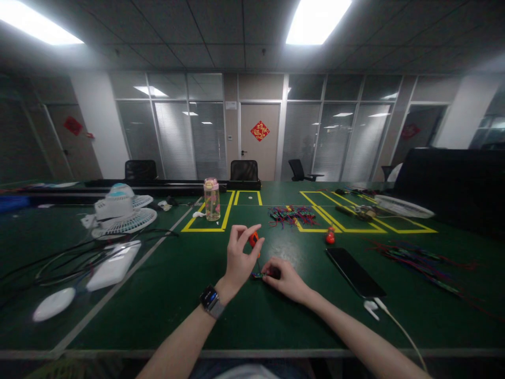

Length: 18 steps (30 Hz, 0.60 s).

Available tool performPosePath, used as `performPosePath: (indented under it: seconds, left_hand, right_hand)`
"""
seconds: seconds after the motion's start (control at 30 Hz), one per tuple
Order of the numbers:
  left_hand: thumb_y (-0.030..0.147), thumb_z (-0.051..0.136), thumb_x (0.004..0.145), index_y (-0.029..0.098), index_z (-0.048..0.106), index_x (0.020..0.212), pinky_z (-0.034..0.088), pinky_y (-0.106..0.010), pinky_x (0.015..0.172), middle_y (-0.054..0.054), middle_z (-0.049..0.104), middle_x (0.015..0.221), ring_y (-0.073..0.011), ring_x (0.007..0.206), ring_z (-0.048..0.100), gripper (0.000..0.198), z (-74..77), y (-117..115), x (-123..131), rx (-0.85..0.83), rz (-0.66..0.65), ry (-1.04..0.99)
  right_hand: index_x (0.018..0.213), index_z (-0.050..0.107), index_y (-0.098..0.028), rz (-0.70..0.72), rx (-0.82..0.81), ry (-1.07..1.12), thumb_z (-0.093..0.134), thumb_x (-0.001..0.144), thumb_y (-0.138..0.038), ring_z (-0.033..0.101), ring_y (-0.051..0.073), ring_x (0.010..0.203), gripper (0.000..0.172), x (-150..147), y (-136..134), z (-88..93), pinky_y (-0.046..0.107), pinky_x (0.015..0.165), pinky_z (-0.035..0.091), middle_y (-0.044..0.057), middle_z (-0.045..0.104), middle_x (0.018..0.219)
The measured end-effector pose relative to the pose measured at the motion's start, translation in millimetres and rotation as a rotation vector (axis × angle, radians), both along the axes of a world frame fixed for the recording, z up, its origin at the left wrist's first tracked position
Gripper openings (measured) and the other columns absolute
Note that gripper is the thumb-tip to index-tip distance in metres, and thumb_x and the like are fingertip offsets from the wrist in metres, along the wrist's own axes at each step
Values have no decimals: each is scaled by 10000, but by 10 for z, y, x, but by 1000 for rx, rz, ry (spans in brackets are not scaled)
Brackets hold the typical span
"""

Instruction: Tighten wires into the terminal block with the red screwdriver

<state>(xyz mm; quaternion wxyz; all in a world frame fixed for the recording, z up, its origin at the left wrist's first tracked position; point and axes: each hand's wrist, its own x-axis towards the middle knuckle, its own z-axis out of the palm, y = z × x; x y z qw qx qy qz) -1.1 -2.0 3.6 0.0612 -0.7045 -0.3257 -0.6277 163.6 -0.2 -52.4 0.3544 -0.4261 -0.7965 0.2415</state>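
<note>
My left hand (240,256), with a watch on its wrist, is raised above the green table (177,295) and pinches a small orange-handled tool (254,239) upright between thumb and fingers. Its tip points down at a small dark part with coloured wires (258,275). My right hand (286,279) lies on the table just right of that part, its fingers closed on the part's end.
A black phone (354,271) with a white cable lies to the right. A small red object (330,236) stands beyond it. Bundles of coloured wires (292,215) lie farther back and at the right (422,261). A bottle (212,199), fans (122,213) and black cables occupy the left.
</note>
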Motion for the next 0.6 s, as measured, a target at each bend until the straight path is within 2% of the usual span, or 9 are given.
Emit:
performPosePath:
  seconds: [0.07,0.2,0.3,0.43,0.6]
  left_hand:
    - [255,590,896,236,628,1163,500,-267,771,-29,498,947,-145,854,556,271,-1,-6,-7,1,-19,3]
    - [220,427,966,218,548,1289,484,-293,868,-67,554,1076,-167,993,571,346,-4,-25,-26,-96,-131,23]
    - [204,345,989,203,510,1331,476,-307,881,-78,600,1082,-174,1003,579,380,-11,-24,-29,-149,-182,16]
    - [224,426,974,206,521,1311,479,-299,843,-59,600,1000,-162,916,582,350,-16,-4,-16,-128,-130,0]
    - [270,565,915,228,610,1186,495,-293,799,-36,555,943,-161,876,575,279,-3,-1,-10,-52,-69,3]
  right_hand:
    - [776,646,-154,3,4,-7,633,715,-52,538,145,689,119,1,2,-4,245,640,408,-3,584,729]
    - [774,645,-150,4,12,-1,628,708,-45,542,146,693,126,7,7,-14,246,646,413,0,589,735]
    - [774,644,-155,4,10,9,628,707,-44,544,146,694,130,8,9,-20,245,647,417,-1,592,736]
    - [775,640,-158,8,-2,23,631,703,-42,548,147,695,138,4,8,-23,244,649,423,-2,593,739]
    - [765,638,-162,8,-3,19,632,709,-50,544,146,693,125,-3,-4,-8,243,643,418,-3,590,733]
